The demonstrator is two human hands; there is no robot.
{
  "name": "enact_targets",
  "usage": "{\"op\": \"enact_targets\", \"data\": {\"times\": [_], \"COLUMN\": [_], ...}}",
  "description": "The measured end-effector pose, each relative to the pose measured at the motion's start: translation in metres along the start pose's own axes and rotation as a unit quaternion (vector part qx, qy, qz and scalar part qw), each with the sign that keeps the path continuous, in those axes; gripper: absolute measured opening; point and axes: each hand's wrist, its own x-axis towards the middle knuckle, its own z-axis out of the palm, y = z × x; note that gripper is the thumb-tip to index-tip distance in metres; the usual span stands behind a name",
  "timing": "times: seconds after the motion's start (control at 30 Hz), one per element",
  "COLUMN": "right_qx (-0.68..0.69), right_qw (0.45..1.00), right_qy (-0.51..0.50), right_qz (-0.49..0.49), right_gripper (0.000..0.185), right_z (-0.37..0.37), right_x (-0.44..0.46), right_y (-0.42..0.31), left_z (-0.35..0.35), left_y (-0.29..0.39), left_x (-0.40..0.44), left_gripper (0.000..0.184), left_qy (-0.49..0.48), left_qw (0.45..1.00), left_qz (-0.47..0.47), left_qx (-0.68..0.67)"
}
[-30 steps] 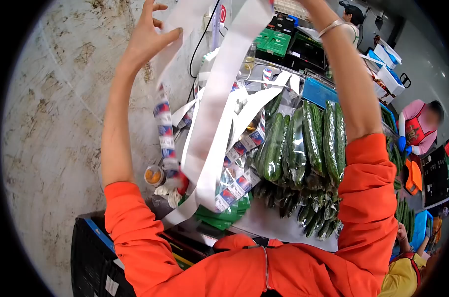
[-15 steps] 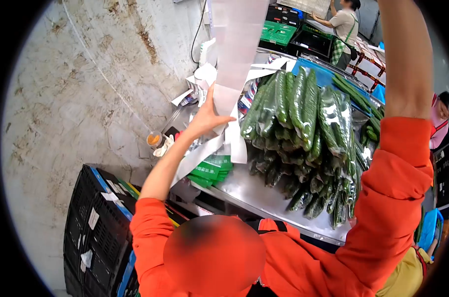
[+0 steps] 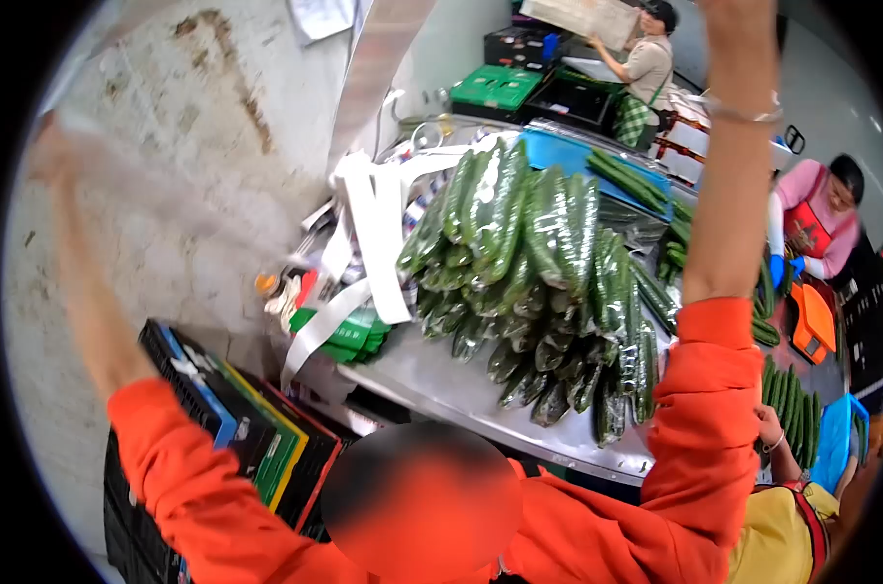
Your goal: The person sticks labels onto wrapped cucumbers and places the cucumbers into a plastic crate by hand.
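My left hand (image 3: 57,146) is raised at the far left in front of the wall, smeared by motion, its fingers unclear. A blurred pale band (image 3: 193,195) runs from near it down toward the table. My right hand (image 3: 740,44) reaches up at the top edge, where its fingers are cut off. A long translucent strip (image 3: 378,73) comes down from the top edge to curled white strips (image 3: 373,238) on the metal table. Beside these strips lies a big stack of cucumbers (image 3: 548,229) in clear wrap.
Green packets (image 3: 349,336) lie at the table's left edge. Black crates (image 3: 222,399) stand below left. A blue tray (image 3: 582,161) is behind the cucumbers. Co-workers are at the back (image 3: 650,73), at right (image 3: 816,214) and lower right (image 3: 782,526); an orange basin (image 3: 813,321) stands near.
My left hand has moved from the strip at the table out to the far left. The view has shifted, showing more of the right side. The long strip now appears farther left.
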Motion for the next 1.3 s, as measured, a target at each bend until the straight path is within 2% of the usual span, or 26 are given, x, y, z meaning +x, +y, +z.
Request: {"op": "enact_targets", "data": {"times": [0.03, 0.07, 0.17, 0.2, 0.23, 0.27, 0.3, 0.33, 0.37, 0.47, 0.57, 0.63, 0.67, 0.77, 0.8, 0.9, 0.97, 1.0, 1.03, 1.07, 1.1, 1.13, 1.17, 1.23, 1.27, 1.3], "right_qx": [-0.029, -0.366, -0.63, -0.466, -0.297, -0.219, -0.284, -0.216, -0.13, -0.257, -0.397, -0.549, -0.59, -0.69, -0.688, -0.708, -0.715, -0.738, -0.755, -0.744, -0.736, -0.756, -0.752, -0.742, -0.729, -0.712], "right_qw": [0.999, 0.919, 0.638, 0.786, 0.847, 0.798, 0.742, 0.748, 0.699, 0.774, 0.846, 0.826, 0.803, 0.721, 0.724, 0.704, 0.693, 0.663, 0.634, 0.65, 0.661, 0.607, 0.61, 0.597, 0.629, 0.625], "right_qy": [0.018, -0.065, -0.281, -0.404, -0.349, -0.367, -0.605, -0.553, -0.46, -0.423, -0.209, -0.094, -0.044, 0.054, 0.054, 0.058, 0.056, 0.035, 0.013, 0.004, 0.0, -0.01, -0.008, -0.013, -0.038, -0.095], "right_qz": [0.032, -0.131, -0.343, -0.038, 0.268, 0.424, 0.043, 0.299, 0.531, 0.394, 0.287, 0.094, 0.064, 0.023, 0.006, 0.016, -0.076, -0.12, -0.164, -0.154, -0.145, -0.245, -0.25, -0.305, -0.267, -0.307], "right_gripper": [0.023, 0.017, 0.034, 0.034, 0.034, 0.029, 0.038, 0.043, 0.049, 0.047, 0.034, 0.038, 0.039, 0.044, 0.045, 0.049, 0.053, 0.056, 0.059, 0.064, 0.07, 0.08, 0.08, 0.081, 0.08, 0.069], "right_z": [-0.017, -0.032, -0.04, -0.028, -0.016, -0.019, -0.022, -0.027, -0.02, -0.049, -0.102, -0.129, -0.145, -0.164, -0.178, -0.181, -0.19, -0.196, -0.196, -0.183, -0.177, -0.188, -0.192, -0.192, -0.188, -0.199], "right_x": [-0.018, -0.057, -0.143, -0.168, -0.194, -0.218, -0.235, -0.252, -0.258, -0.223, -0.146, -0.1, -0.077, -0.031, -0.018, 0.005, 0.022, 0.033, 0.042, 0.045, 0.048, 0.064, 0.074, 0.087, 0.085, 0.092], "right_y": [0.015, 0.037, 0.076, 0.081, 0.085, 0.119, 0.133, 0.142, 0.136, 0.166, 0.192, 0.184, 0.183, 0.16, 0.162, 0.151, 0.154, 0.154, 0.158, 0.152, 0.145, 0.156, 0.155, 0.151, 0.142, 0.14], "left_z": [-0.015, -0.029, -0.068, -0.082, -0.094, -0.105, -0.114, -0.124, -0.132, -0.165, -0.193, -0.21, -0.217, -0.23, -0.229, -0.207, -0.176, -0.154, -0.126, -0.096, -0.068, -0.035, 0.002, 0.077, 0.101, 0.128], "left_y": [-0.013, -0.027, -0.077, -0.088, -0.101, -0.113, -0.119, -0.124, -0.123, -0.101, -0.039, 0.013, 0.042, 0.12, 0.145, 0.213, 0.247, 0.252, 0.265, 0.273, 0.291, 0.294, 0.294, 0.291, 0.306, 0.323], "left_x": [-0.003, -0.011, -0.048, -0.063, -0.079, -0.091, -0.101, -0.108, -0.113, -0.118, -0.11, -0.103, -0.103, -0.106, -0.107, -0.116, -0.127, -0.133, -0.145, -0.158, -0.168, -0.18, -0.191, -0.214, -0.218, -0.223], "left_gripper": [0.043, 0.043, 0.042, 0.042, 0.042, 0.042, 0.042, 0.042, 0.042, 0.042, 0.043, 0.043, 0.044, 0.045, 0.045, 0.046, 0.047, 0.059, 0.05, 0.039, 0.036, 0.032, 0.029, 0.034, 0.034, 0.034], "left_qy": [-0.013, -0.028, -0.08, -0.093, -0.108, -0.121, -0.129, -0.133, -0.13, -0.075, 0.004, 0.057, 0.077, 0.086, 0.074, -0.061, -0.228, -0.393, -0.453, -0.492, -0.518, -0.515, -0.504, -0.453, -0.422, -0.387], "left_qw": [1.0, 0.999, 0.992, 0.989, 0.984, 0.979, 0.975, 0.973, 0.972, 0.98, 0.991, 0.995, 0.995, 0.988, 0.983, 0.947, 0.886, 0.826, 0.76, 0.704, 0.684, 0.597, 0.499, 0.373, 0.338, 0.299], "left_qz": [-0.009, -0.023, -0.081, -0.1, -0.121, -0.142, -0.156, -0.165, -0.17, -0.163, -0.123, -0.081, -0.057, 0.0, 0.015, 0.004, -0.061, -0.071, -0.062, -0.147, -0.214, -0.293, -0.364, -0.425, -0.474, -0.522], "left_qx": [0.011, 0.017, 0.051, 0.063, 0.074, 0.084, 0.09, 0.094, 0.096, 0.09, 0.049, 0.002, -0.024, -0.127, -0.168, -0.315, -0.4, -0.398, -0.462, -0.49, -0.466, -0.54, -0.604, -0.689, -0.695, -0.699]}}
